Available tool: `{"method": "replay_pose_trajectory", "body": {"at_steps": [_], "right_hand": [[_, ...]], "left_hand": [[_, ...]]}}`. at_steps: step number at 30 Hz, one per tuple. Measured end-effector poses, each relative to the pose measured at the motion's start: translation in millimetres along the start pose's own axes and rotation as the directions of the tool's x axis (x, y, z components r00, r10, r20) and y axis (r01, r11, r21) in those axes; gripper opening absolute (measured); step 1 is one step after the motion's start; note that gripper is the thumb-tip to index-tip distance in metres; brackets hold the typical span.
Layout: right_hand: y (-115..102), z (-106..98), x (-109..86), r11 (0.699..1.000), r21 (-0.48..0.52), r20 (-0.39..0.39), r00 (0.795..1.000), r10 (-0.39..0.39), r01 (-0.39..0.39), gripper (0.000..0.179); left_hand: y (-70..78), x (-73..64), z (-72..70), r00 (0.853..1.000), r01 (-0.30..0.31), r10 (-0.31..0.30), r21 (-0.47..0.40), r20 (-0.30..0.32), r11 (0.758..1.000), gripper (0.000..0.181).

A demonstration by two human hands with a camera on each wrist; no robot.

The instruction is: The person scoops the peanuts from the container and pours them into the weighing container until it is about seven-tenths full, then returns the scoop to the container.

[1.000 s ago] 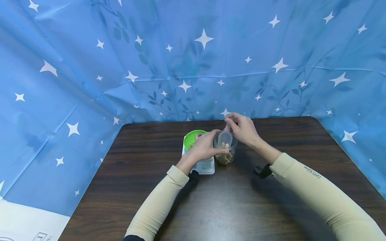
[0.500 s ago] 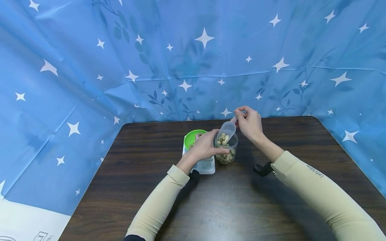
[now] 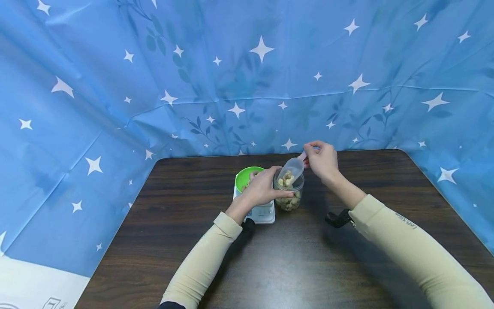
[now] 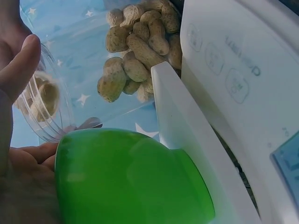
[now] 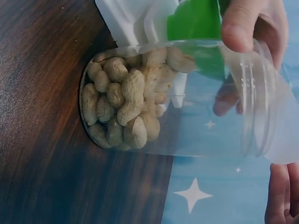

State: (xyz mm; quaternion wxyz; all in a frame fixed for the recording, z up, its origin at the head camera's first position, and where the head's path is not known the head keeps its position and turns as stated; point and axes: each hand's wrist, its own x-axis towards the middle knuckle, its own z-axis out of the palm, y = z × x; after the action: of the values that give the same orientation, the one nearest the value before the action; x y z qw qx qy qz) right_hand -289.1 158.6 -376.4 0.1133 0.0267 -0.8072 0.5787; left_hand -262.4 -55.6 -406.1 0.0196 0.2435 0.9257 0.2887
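My left hand point(image 3: 264, 187) grips the clear jar point(image 3: 290, 202) near its rim, thumb on the near side. In the right wrist view, peanuts in the shell point(image 5: 121, 98) fill the lower part of this jar point(image 5: 205, 135). By its handle, my right hand point(image 3: 323, 162) pinches a translucent scoop point(image 3: 296, 165). The scoop is tilted down at the jar's mouth, with a few peanuts point(image 3: 287, 178) in it. Left of the jar a green bowl point(image 3: 243, 175), partly hidden by my left hand, sits on a white kitchen scale point(image 3: 266, 218) with some peanuts inside.
Everything stands on a dark wood-grain table point(image 3: 185, 240), close to its back edge. A blue curtain point(image 3: 231, 86) with white stars hangs behind and to the left. A white printed surface point(image 3: 38, 283) shows at the lower left.
The right hand has lifted the scoop from deeper in the jar and moved right, bringing peanuts up in it. Over the last half second it sank slightly. The left hand has stayed on the jar.
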Motion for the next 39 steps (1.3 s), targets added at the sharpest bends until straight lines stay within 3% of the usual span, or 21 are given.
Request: {"method": "replay_pose_trajectory", "body": {"at_steps": [7, 17, 23, 29, 34, 39], "right_hand": [[-3, -11, 0.9, 0.976, 0.192, 0.002, 0.995, 0.101, -0.100, 0.039], [5, -20, 4.6, 0.926, 0.321, 0.015, 0.979, 0.202, -0.196, 0.037], [1, -21, 7.3, 0.904, 0.387, 0.013, 0.981, 0.194, -0.184, 0.037], [-6, -8, 8.9, 0.893, 0.415, 0.029, 0.983, 0.181, -0.176, 0.039], [-8, 10, 10.9, 0.908, 0.380, 0.031, 0.984, 0.175, -0.174, 0.040], [-13, 28, 10.4, 0.933, 0.323, 0.016, 0.987, 0.162, -0.159, 0.039]], "left_hand": [[0.1, -0.2, 0.4, 1.000, 0.010, -0.010, 0.004, -0.004, 1.000, 0.088], [0.3, -2.2, 0.4, 1.000, -0.001, 0.001, 0.006, -0.009, 1.000, 0.089], [-1.0, -7.8, -5.3, 1.000, 0.005, -0.004, 0.012, -0.006, 1.000, 0.095], [-12.7, -20.4, -20.1, 0.998, 0.018, -0.016, 0.022, -0.064, 1.000, 0.095], [-26.9, -32.4, -32.5, 0.992, 0.105, -0.102, 0.034, -0.067, 0.994, 0.104], [-37.3, -43.4, -43.3, 0.979, 0.204, -0.204, 0.076, -0.001, 0.976, 0.121]]}}
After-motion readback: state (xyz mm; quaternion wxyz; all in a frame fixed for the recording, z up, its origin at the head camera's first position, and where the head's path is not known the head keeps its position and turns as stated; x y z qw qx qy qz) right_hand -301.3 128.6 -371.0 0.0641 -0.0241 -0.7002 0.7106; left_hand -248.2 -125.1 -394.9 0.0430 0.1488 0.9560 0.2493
